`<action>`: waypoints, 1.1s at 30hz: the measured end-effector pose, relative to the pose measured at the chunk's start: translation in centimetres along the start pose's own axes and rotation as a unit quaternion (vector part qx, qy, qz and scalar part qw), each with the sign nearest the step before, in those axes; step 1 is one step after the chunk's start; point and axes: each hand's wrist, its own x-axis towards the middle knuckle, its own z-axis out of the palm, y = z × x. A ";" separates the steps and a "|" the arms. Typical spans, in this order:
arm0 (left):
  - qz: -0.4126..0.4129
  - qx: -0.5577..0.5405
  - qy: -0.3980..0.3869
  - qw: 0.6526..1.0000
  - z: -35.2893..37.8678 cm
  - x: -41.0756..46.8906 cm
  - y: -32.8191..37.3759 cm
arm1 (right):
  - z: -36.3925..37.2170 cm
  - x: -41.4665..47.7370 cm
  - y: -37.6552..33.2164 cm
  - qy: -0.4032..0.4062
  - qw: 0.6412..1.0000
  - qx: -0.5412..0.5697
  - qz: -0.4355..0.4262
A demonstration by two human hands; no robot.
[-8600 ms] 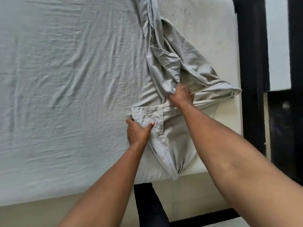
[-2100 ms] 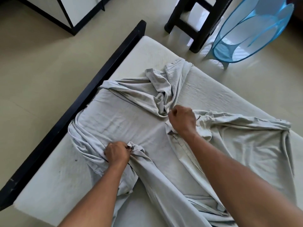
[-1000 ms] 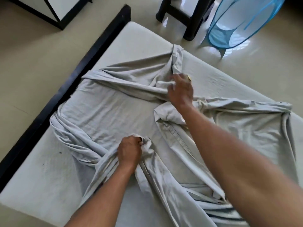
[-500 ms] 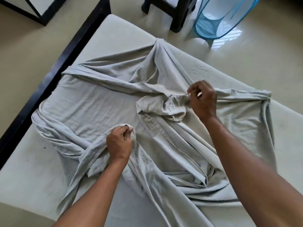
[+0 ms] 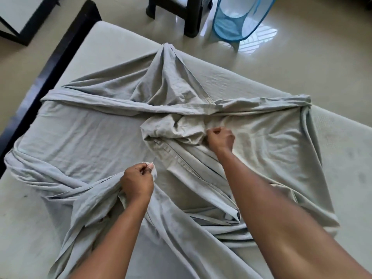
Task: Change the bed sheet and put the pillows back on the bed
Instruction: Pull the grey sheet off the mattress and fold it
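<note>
The grey bed sheet (image 5: 84, 135) lies gathered in the middle of the frame on the bare mattress (image 5: 112, 45). It is soft, light and limp — best taken by bunched folds. The left hand (image 5: 136, 183) and right hand (image 5: 221, 138) each grip a fold with curled fingers.

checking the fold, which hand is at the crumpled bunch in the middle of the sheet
The right hand, gripping the sheet at that crumpled bunch; the left hand pinches a gathered edge nearer the person.

I see a bare left hand (image 5: 136, 183) and a bare right hand (image 5: 221, 140), with both forearms (image 5: 271, 208) uncovered as far as visible.
</note>
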 end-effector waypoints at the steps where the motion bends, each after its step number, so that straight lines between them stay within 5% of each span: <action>1: 0.016 0.013 -0.003 1.000 -0.1 -0.2 0.1 | 1.2 -0.7 -0.5 -0.034 0.999 0.014 0.006; 3: 0.048 0.020 -0.011 0.999 -0.2 -0.5 0.2 | 3.3 -1.9 -1.4 -0.062 0.996 0.051 0.027; 8: 0.065 -0.003 -0.009 0.998 -1.2 -1.0 -0.6 | 2.1 -3.3 -2.5 0.045 0.932 0.354 0.063; 12: 0.053 -0.029 -0.002 0.998 -1.2 -1.3 -0.7 | -2.6 -7.7 0.0 0.031 0.930 0.359 -0.068; 15: 0.054 -0.043 0.006 0.998 -0.6 -1.6 -0.2 | -4.8 -9.1 3.1 0.050 0.922 0.382 0.039; 18: 0.054 -0.040 0.015 0.998 -0.2 -1.9 0.0 | -7.4 -8.4 3.2 0.100 0.840 0.493 0.202; 21: 0.059 -0.035 0.008 0.998 0.0 -2.2 -0.2 | -8.6 -7.6 1.7 0.081 0.767 0.614 0.165; 25: 0.061 -0.045 -0.002 0.997 0.2 -2.4 -0.5 | -7.2 -6.6 -1.6 0.023 0.837 0.540 0.086; 30: 0.032 -0.065 0.011 0.997 0.8 -1.2 -0.5 | -5.8 -1.8 -5.1 0.190 0.922 0.335 0.041; 33: 0.022 -0.074 0.020 0.997 1.2 -0.3 -0.7 | -4.8 1.8 -7.1 0.190 0.940 0.278 0.055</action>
